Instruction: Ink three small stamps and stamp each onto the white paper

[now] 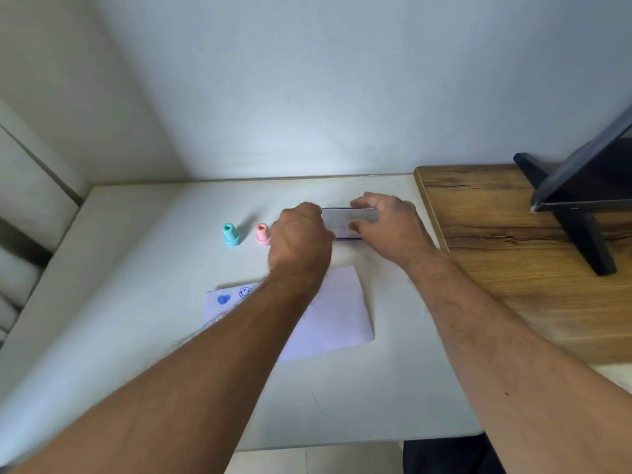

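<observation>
Stamps came first in my view: a small teal plastic stamp (232, 235) and a small pink plastic one (262, 234) stood upright side by side on the white tabletop (136, 319), the pink one just beside my left hand (302, 234). I judged them light, rigid and easy to tip, best pinched by the narrow neck. My left hand was curled closed, knuckles up; whether it pinched the third stamp I could not tell. My right hand (386, 222) had its fingers bent around a flat clear-lidded ink pad case (349, 217), steadying it. Nearer me lay the white paper sheet (335, 319), thin and floppy, already bearing a blue heart print (223, 299) and a smiley print (245, 291).
</observation>
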A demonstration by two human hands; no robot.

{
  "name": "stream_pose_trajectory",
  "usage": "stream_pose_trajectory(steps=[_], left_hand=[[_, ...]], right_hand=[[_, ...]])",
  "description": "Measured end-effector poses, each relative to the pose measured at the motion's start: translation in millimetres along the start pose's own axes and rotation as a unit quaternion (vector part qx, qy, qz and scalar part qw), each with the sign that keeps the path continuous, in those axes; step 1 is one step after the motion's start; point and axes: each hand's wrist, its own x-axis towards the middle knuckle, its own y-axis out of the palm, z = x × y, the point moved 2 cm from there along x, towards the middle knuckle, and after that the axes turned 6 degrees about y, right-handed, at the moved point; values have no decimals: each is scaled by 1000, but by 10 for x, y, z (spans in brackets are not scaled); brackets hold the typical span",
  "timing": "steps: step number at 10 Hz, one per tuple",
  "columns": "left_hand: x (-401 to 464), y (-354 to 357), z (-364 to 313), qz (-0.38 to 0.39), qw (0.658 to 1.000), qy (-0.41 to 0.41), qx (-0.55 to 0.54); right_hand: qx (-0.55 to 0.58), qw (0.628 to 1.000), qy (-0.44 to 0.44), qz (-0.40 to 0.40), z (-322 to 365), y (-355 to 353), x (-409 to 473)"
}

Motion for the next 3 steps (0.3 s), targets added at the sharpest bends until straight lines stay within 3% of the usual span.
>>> stream_pose_trajectory(steps=[1, 2, 3], left_hand=[[-82, -175, -40, -41, 997, 24, -62], [-212, -509, -16, -129, 989, 74, -19], [-314, -773, 170, -105, 989, 81, 63]], right_hand=[[48, 997, -14, -56, 46, -51, 0], [22, 997, -43, -63, 164, -140, -85], [-69, 996, -54, 32, 341, -131, -287]])
